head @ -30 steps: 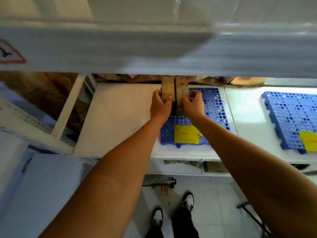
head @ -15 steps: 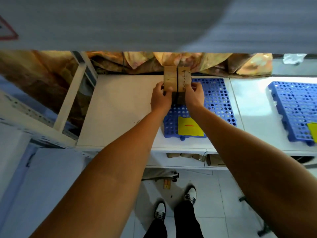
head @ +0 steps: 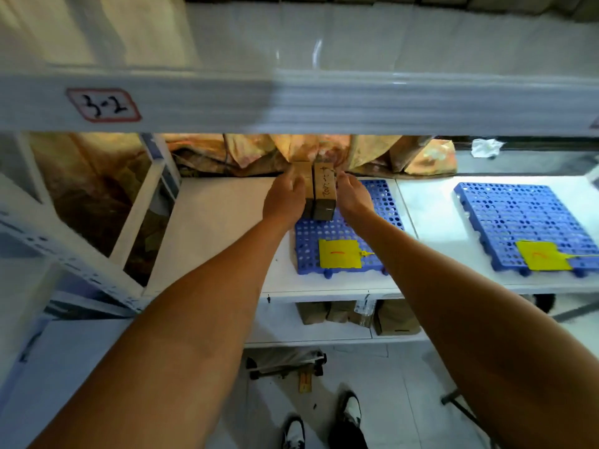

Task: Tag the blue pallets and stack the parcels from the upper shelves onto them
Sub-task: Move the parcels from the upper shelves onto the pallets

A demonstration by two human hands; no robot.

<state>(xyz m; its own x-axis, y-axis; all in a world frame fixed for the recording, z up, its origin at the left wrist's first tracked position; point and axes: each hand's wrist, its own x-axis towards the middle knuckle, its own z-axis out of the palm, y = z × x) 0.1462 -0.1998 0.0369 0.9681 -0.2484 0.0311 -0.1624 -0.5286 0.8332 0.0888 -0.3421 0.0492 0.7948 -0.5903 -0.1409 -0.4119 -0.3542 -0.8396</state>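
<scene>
Hands flank two upright parcels (head: pixel 319 189) at the far left corner of the near pallet (head: pixel 343 231): left hand (head: pixel 283 200) and right hand (head: pixel 353 197) each press an outer face, fingers partly hidden. Uneven release could topple these narrow boxes off the edge.

White shelving rack (head: pixel 324 105): front beam is carrying a red-bordered label (head: pixel 103 104) reading "3-2".
Crumpled orange-brown sheeting (head: pixel 372 153): lying bunched along the back of the middle shelf.
White crumpled scrap (head: pixel 486 147): sitting at the rear right.
Brown cartons (head: pixel 393 317): standing side by side on the lower shelf.
Small wheeled dolly (head: pixel 285 364): resting on the tiled floor (head: pixel 405 400) under the rack.
Black-and-white shoes (head: pixel 350 408): standing on the tiles.
</scene>
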